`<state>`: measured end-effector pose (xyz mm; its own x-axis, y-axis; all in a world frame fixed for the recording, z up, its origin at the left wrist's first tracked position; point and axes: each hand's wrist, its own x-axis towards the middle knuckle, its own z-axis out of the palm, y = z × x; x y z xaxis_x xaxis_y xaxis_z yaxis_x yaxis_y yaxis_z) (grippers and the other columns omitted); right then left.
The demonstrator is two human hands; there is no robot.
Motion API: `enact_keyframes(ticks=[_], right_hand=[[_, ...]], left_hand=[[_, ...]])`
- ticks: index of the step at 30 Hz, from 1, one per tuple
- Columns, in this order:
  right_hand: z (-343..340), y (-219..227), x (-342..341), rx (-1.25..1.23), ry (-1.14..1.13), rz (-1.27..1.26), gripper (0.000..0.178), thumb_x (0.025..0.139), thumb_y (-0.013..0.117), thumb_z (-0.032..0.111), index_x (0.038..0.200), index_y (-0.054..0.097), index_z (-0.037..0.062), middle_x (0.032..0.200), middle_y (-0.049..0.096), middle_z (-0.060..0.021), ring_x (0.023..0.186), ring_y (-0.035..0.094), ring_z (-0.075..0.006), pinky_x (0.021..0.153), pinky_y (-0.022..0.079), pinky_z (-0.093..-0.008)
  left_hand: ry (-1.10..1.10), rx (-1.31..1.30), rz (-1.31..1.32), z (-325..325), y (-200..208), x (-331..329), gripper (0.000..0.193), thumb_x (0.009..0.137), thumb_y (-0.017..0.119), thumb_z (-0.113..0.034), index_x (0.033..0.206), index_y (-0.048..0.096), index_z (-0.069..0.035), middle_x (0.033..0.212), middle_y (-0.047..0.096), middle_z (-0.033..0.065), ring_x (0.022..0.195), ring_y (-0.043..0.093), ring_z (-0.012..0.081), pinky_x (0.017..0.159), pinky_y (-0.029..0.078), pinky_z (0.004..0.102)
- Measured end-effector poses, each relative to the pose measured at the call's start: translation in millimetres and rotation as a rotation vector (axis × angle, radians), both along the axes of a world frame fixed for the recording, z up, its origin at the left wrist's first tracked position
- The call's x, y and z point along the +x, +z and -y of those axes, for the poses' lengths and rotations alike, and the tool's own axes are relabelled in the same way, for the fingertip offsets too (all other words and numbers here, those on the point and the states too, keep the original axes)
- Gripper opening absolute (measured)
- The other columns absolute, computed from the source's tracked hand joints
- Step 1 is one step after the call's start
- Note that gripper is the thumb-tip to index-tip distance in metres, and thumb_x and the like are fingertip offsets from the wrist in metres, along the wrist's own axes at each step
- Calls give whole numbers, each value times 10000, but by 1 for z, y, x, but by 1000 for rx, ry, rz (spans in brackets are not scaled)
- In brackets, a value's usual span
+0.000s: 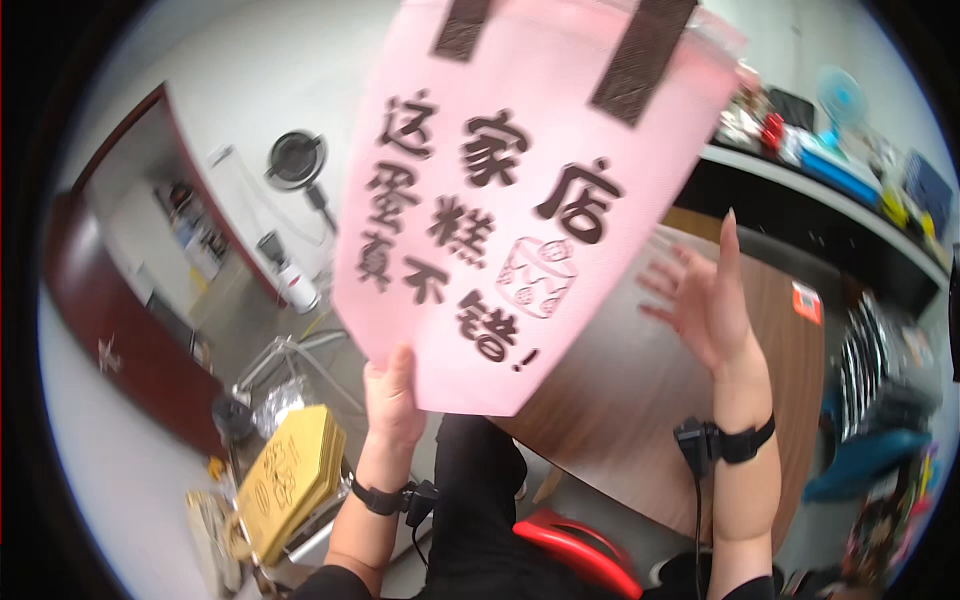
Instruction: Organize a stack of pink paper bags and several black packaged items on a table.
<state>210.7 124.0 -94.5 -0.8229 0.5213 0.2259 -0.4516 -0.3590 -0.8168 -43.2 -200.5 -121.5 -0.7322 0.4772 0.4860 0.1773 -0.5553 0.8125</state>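
A pink carrier bag (430,330) with dark handles, black lettering and a small cake drawing is held up flat and tilted in front of me. My left hand (393,395) grips its lower left corner, thumb on the printed face and the other fingers hidden behind. To the right of the bag, my right hand (700,300) is raised above the brown table (640,400), fingers spread and slightly blurred, with nothing in it. It is apart from the bag. Both wrists wear black straps with small devices.
A stack of yellow printed bags (290,485) lies at lower left. A red stool (580,550) is below me. Black-and-silver packages (870,360) stand right of the table, and a blue fan (840,95) sits on the far counter. A dark red door (130,320) is at left.
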Motion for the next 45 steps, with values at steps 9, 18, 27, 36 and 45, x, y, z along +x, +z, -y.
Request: enact_keyframes(ticks=[9, 18, 27, 36, 45], right_hand=[[61, -33, 50, -306, 20, -536, 796, 1155, 410, 672, 1754, 344, 152, 1781, 395, -111, 1606, 414, -305, 1350, 299, -579], [50, -26, 47, -66, -118, -101, 468, 1130, 620, 52, 1578, 513, -30, 1499, 667, -155, 1365, 665, -229, 1187, 548, -408], [41, -8, 99, 52, -143, -10, 579, 1035, 667, -35, 1587, 495, -50, 1547, 628, -187, 1384, 652, -281, 1223, 499, -430], [83, 15, 63, 331, 128, 321, 652, 846, 817, -8, 1447, 577, -85, 1305, 750, -178, 1139, 765, -276, 1031, 610, -404], [132, 17, -20, 339, 252, 225, 508, 1046, 729, 137, 1472, 568, -89, 1362, 732, -180, 1187, 742, -207, 1070, 571, -359]], left_hand=[[-138, -331, 329, 11, 16, 111, 490, 1014, 870, -293, 1326, 739, 62, 1224, 799, 121, 1065, 771, 186, 971, 622, 351], [-107, -493, 308, 11, 28, 128, 500, 1019, 862, -263, 1376, 724, 59, 1231, 801, 125, 1108, 769, 184, 1003, 623, 352], [-601, -462, 190, 45, 12, 72, 885, 999, 862, -267, 1684, 371, 1, 1514, 655, 136, 1343, 664, 196, 1181, 509, 363], [-680, -407, 107, 42, 32, 60, 756, 990, 848, -250, 1602, 491, 13, 1423, 687, 128, 1290, 693, 194, 1089, 587, 366], [-120, -184, 449, 95, 40, 74, 453, 1044, 778, -164, 1414, 622, 48, 1250, 748, 147, 1046, 790, 207, 918, 688, 378]])
